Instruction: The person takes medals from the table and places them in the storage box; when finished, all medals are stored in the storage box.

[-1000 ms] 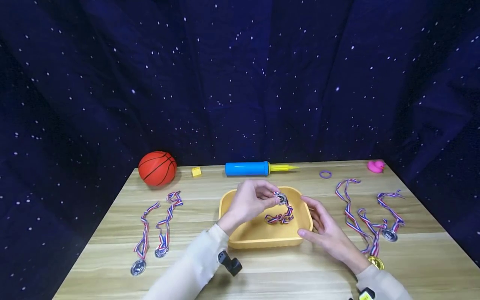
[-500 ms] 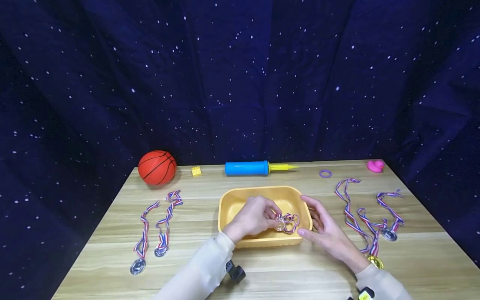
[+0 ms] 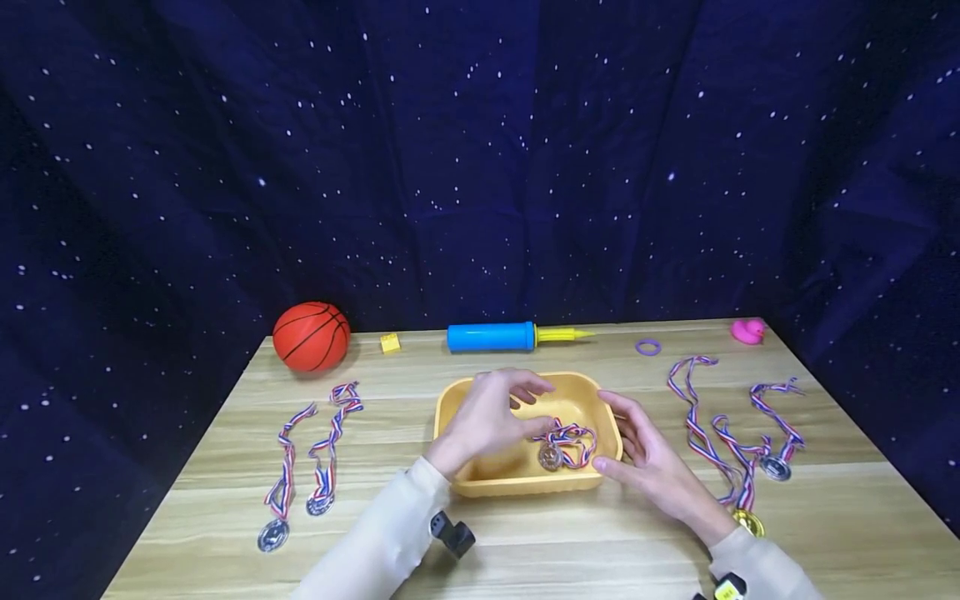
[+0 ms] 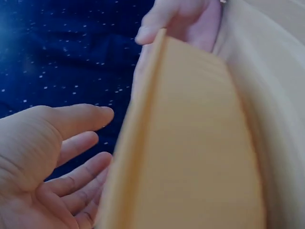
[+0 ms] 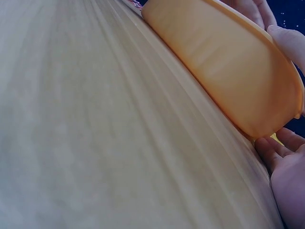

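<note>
A yellow plastic basin (image 3: 525, 486) stands on the wooden table. On its floor, towards the right, lies a round medal (image 3: 551, 457) with its striped red, white and blue ribbon (image 3: 585, 435) bunched beside it. My left hand (image 3: 486, 418) hovers over the basin, thumb and fingers spread apart and holding nothing; its thumb tip overlaps the ribbon in the head view. In the left wrist view the same fingers (image 4: 78, 119) are parted beside the rim. My right hand (image 3: 654, 463) holds the basin's right end, thumb at the front corner of the rim and fingers along the outer side.
Two silver medals (image 3: 273, 535) with ribbons lie at left. At right are a gold medal (image 3: 748, 523), a silver medal (image 3: 775, 467) and ribbons. Along the back stand a red basketball (image 3: 311, 337), yellow block (image 3: 390, 342), blue pump (image 3: 491, 337), purple ring (image 3: 648, 347) and pink duck (image 3: 747, 331).
My left hand lowered the medal and ribbon into the basin, let go, and has opened and risen slightly. The right hand stays at the basin's right end.
</note>
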Demonstrator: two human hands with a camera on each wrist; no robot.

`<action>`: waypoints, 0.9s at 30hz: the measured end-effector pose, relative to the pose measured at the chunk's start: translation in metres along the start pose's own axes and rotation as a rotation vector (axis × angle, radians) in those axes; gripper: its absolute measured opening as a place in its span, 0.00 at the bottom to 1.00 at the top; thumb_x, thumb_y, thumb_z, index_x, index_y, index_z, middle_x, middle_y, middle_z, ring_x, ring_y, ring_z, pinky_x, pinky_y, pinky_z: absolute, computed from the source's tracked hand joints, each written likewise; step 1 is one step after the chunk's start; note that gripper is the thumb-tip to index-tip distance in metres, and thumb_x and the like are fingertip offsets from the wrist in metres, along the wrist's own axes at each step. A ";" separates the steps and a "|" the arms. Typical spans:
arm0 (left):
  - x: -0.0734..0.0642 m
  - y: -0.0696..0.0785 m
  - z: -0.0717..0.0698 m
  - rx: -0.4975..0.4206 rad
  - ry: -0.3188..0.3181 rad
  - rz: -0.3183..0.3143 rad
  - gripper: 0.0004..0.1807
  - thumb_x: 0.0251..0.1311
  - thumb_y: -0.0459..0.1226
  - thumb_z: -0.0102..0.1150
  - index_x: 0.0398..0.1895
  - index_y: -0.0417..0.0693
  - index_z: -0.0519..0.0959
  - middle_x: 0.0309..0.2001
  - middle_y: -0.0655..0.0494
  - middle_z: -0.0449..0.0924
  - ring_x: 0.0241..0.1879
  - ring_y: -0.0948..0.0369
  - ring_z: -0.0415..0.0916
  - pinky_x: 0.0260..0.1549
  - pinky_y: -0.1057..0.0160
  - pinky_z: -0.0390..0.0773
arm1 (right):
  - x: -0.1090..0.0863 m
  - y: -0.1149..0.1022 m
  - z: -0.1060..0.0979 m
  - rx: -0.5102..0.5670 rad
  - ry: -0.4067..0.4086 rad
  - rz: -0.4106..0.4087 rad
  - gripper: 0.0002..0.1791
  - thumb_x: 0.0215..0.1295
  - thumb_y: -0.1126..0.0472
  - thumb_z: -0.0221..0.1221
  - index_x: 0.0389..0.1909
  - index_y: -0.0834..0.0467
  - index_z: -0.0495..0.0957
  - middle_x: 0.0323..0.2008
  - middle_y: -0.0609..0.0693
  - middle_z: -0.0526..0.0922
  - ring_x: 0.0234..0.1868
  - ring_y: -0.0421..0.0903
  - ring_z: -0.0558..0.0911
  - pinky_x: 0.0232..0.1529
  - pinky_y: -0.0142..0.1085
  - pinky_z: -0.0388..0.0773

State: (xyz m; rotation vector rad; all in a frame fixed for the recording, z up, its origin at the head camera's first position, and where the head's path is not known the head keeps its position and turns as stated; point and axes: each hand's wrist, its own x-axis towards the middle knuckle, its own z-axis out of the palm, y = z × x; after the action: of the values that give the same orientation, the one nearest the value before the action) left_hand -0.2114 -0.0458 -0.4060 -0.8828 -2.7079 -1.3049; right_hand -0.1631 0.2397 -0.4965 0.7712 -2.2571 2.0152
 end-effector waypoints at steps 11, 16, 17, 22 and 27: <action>-0.025 -0.008 -0.079 0.021 0.206 0.147 0.33 0.58 0.38 0.86 0.68 0.51 0.86 0.60 0.59 0.89 0.59 0.57 0.86 0.62 0.54 0.86 | 0.002 0.000 0.003 0.012 -0.003 0.000 0.49 0.70 0.74 0.69 0.87 0.64 0.54 0.84 0.68 0.58 0.78 0.46 0.73 0.77 0.26 0.69; -0.048 -0.016 -0.116 0.048 0.282 0.178 0.35 0.57 0.37 0.87 0.69 0.56 0.85 0.61 0.62 0.87 0.61 0.58 0.85 0.63 0.54 0.86 | 0.001 0.000 0.003 -0.003 0.006 0.006 0.48 0.71 0.74 0.69 0.87 0.62 0.56 0.84 0.67 0.59 0.78 0.48 0.74 0.77 0.25 0.67; -0.053 -0.019 -0.122 0.054 0.294 0.178 0.35 0.57 0.37 0.87 0.70 0.57 0.85 0.62 0.63 0.87 0.61 0.59 0.85 0.63 0.55 0.86 | 0.001 0.000 0.003 -0.004 0.007 0.008 0.48 0.71 0.74 0.69 0.87 0.62 0.56 0.84 0.67 0.59 0.78 0.48 0.74 0.77 0.25 0.67; -0.077 -0.030 -0.143 0.052 0.325 0.156 0.38 0.57 0.34 0.87 0.71 0.61 0.84 0.64 0.66 0.85 0.61 0.62 0.84 0.64 0.63 0.83 | 0.000 0.000 0.001 -0.007 0.009 0.013 0.49 0.71 0.73 0.70 0.87 0.61 0.56 0.84 0.67 0.59 0.78 0.46 0.74 0.77 0.24 0.66; -0.100 -0.040 -0.153 0.049 0.323 0.111 0.38 0.57 0.33 0.87 0.72 0.57 0.83 0.66 0.63 0.85 0.62 0.62 0.83 0.64 0.69 0.81 | 0.000 0.000 0.001 -0.004 0.009 0.008 0.49 0.71 0.74 0.69 0.87 0.62 0.56 0.84 0.68 0.59 0.77 0.46 0.74 0.78 0.25 0.67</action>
State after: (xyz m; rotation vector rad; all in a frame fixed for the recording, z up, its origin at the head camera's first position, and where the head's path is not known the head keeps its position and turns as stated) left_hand -0.1819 -0.2241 -0.3594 -0.7327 -2.3976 -1.2325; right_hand -0.1624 0.2386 -0.4967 0.7524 -2.2617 2.0126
